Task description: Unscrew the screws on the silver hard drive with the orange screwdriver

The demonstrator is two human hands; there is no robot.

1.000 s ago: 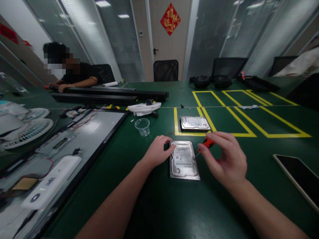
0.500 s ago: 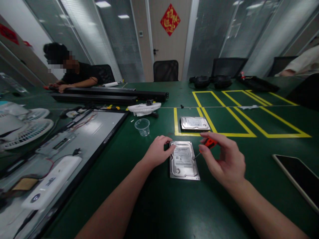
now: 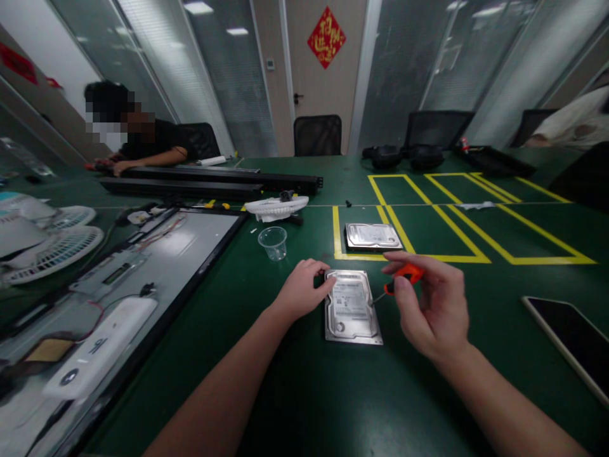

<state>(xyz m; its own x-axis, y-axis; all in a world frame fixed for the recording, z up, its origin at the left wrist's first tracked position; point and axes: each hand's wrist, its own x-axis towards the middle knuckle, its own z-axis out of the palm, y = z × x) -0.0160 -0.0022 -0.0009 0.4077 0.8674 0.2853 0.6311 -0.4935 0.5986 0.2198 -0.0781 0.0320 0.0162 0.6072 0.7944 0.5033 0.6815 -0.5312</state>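
Observation:
A silver hard drive [image 3: 353,306] lies flat on the green table [image 3: 309,393] in front of me. My left hand [image 3: 302,292] rests on its upper left corner, fingers curled against the edge. My right hand [image 3: 431,304] pinches a small screwdriver with an orange-red handle [image 3: 403,275]; its thin shaft slants down-left to the drive's right edge. A second hard drive [image 3: 373,236] lies farther back inside a yellow taped box.
A clear plastic cup [image 3: 273,242] stands behind my left hand. A large opened flat panel [image 3: 118,285] fills the left side, with white fan grilles [image 3: 52,244] beyond it. A dark tablet [image 3: 568,339] lies at the right. Another person sits at the far left.
My right hand has turned and shifted slightly right, twisting the screwdriver handle between the fingers. The left hand and the drive have stayed put.

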